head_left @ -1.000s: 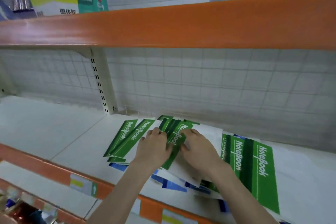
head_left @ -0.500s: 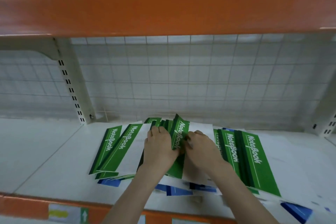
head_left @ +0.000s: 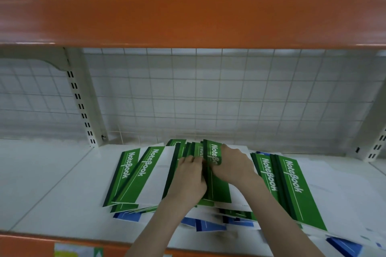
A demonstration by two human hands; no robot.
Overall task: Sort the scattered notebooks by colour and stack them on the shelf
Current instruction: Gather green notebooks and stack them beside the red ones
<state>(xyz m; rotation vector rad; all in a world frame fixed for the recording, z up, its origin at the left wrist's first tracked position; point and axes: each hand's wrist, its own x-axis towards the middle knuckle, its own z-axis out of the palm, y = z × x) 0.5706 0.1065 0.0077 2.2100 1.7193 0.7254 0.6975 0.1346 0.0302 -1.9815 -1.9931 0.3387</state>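
Observation:
A fanned pile of green-and-white notebooks point(head_left: 144, 175) marked "NoteBook" lies on the white shelf point(head_left: 52, 183). Blue notebooks point(head_left: 203, 225) poke out from under it along the front. More green notebooks point(head_left: 292, 185) lie at the right. My left hand point(head_left: 191, 177) rests on the middle of the pile, fingers bent at the edge of a green notebook point(head_left: 215, 173). My right hand point(head_left: 234, 165) grips that same notebook from the right, thumb over its green band. Both hands touch at the centre.
An orange shelf beam point(head_left: 188, 19) hangs overhead. A wire grid back panel point(head_left: 208, 100) closes the rear. White slotted uprights stand at the left point(head_left: 83, 106) and far right point(head_left: 376, 146). The orange front lip point(head_left: 27, 244) carries a price label.
The view has shifted and both hands have slid slightly back along the pile. The green notebook between them has been drawn more upright and squarer with its neighbours.

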